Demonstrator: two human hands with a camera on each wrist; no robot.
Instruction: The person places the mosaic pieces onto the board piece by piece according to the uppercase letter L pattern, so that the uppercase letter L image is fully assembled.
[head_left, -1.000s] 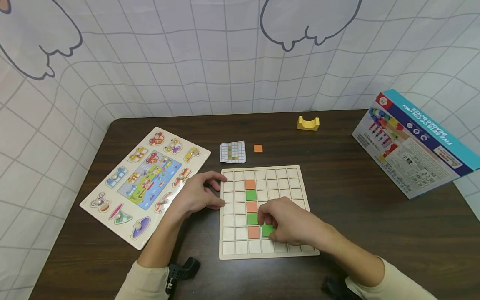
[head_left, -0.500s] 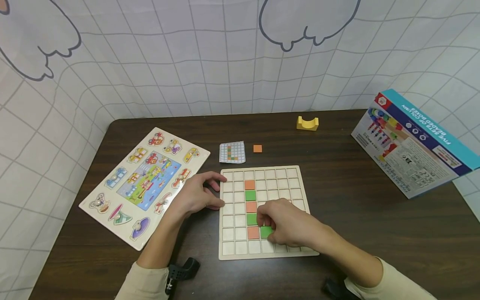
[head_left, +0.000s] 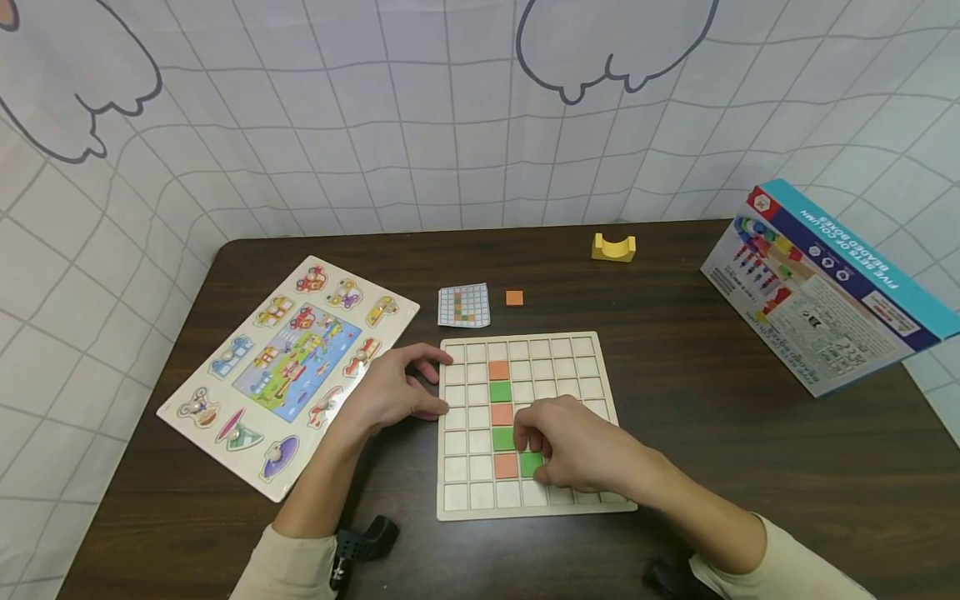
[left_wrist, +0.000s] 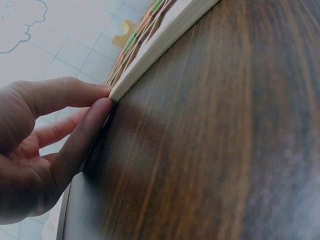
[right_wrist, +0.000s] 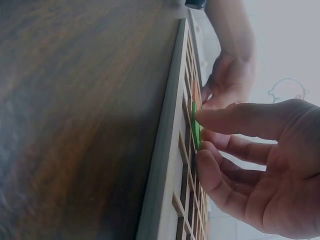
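In the head view, a wooden grid board (head_left: 461, 508) lies on the table, with a column of orange (head_left: 498, 370) and green tiles (head_left: 500, 392). My right hand (head_left: 581, 446) pinches another green tile (head_left: 530, 465) beside the lowest orange one. That tile sits within its cell; the right wrist view shows my thumb and fingertips at the green tile (right_wrist: 195, 125). Along the board's left edge, my left hand (head_left: 397, 385) presses with fairly straight index finger and thumb, spread apart. In the left wrist view these fingertips (left_wrist: 102, 105) meet the board's side (left_wrist: 160, 50).
Behind the board lie a small pattern card (head_left: 463, 306) and a loose orange tile (head_left: 513, 297). A knobbed picture puzzle (head_left: 225, 367) lies left, partly under the left forearm. A yellow block (head_left: 613, 247) stands at the back; a large box (head_left: 817, 308) is at right.
The green tile at my right fingertips has gone from slightly askew to level in its cell. Both hands have stayed almost in place.
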